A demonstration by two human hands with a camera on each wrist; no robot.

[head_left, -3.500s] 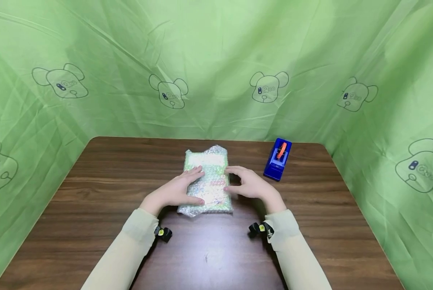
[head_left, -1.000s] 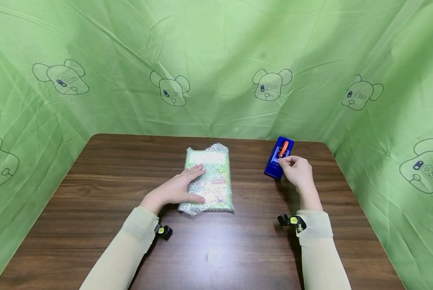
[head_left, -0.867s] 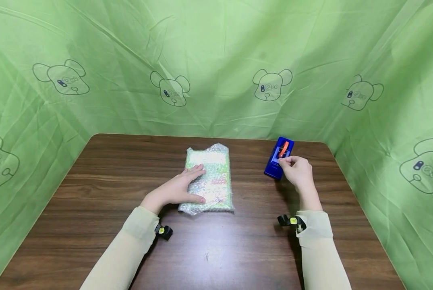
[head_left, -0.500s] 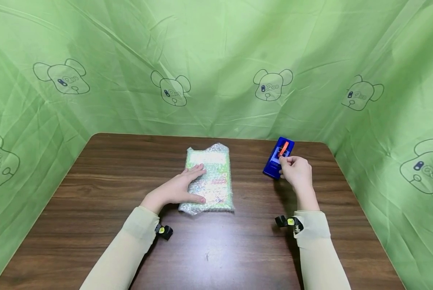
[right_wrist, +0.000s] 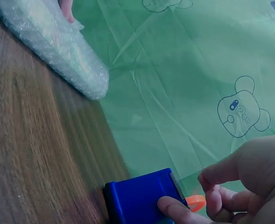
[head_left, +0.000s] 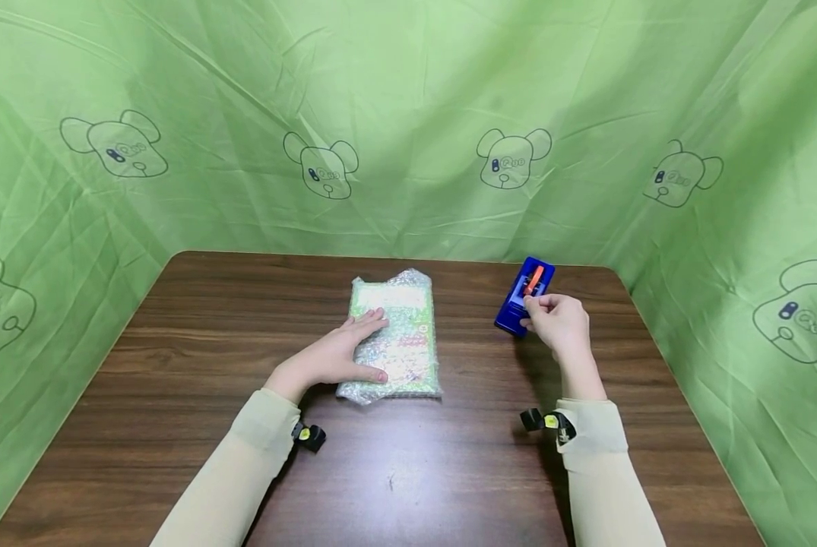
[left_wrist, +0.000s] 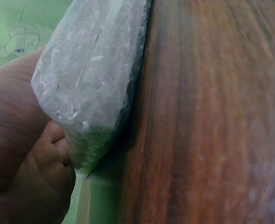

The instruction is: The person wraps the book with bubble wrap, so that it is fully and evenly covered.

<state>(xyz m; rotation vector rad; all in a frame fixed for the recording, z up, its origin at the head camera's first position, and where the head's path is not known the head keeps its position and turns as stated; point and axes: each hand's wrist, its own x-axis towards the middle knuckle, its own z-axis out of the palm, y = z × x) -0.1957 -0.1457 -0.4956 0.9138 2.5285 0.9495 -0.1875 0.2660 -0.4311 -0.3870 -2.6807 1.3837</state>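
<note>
A flat package in bubble wrap [head_left: 408, 342] lies on the table, green and white showing through the wrap. My left hand [head_left: 336, 353] rests spread on its left part, thumb near the front edge. To the right stands a blue tape dispenser [head_left: 514, 315] with an orange roll [head_left: 534, 279] in it. At its front end, my right hand [head_left: 562, 323] has thumb and forefinger pinched together on what looks like the clear tape's end; the tape itself is barely visible. In the right wrist view, one finger touches the blue dispenser's body [right_wrist: 142, 198], beside the orange ring [right_wrist: 196, 202].
The dark wood-grain table [head_left: 196, 342] reaches back to a green cloth curtain [head_left: 408, 114] printed with bear heads. A small black wrist camera [head_left: 310, 437] sits by the left cuff, and another black wrist camera [head_left: 534, 420] by the right.
My right hand has left the package's right side and gone to the dispenser, where its fingers now pinch. The dispenser has shifted slightly left. My left hand stays on the package.
</note>
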